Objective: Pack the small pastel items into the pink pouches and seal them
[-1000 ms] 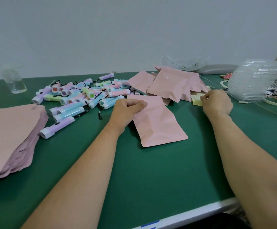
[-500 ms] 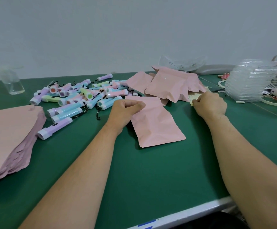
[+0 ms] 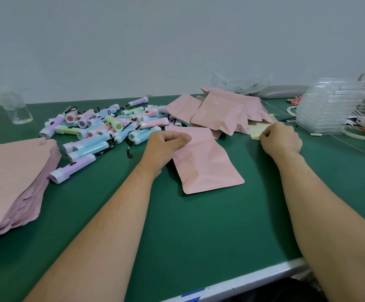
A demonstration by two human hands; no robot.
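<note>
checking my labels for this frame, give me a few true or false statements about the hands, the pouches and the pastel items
1. The left hand pinches the top edge of the pink pouch lying on the table. True.
2. The right hand holds a pastel item. False: its fingers pinch at the yellow dotted sheet.
3. A stack of flat pouches lies at the table's left. True.
4. The pastel items sit inside the clear trays. False: they lie in a loose pile on the green table.
</note>
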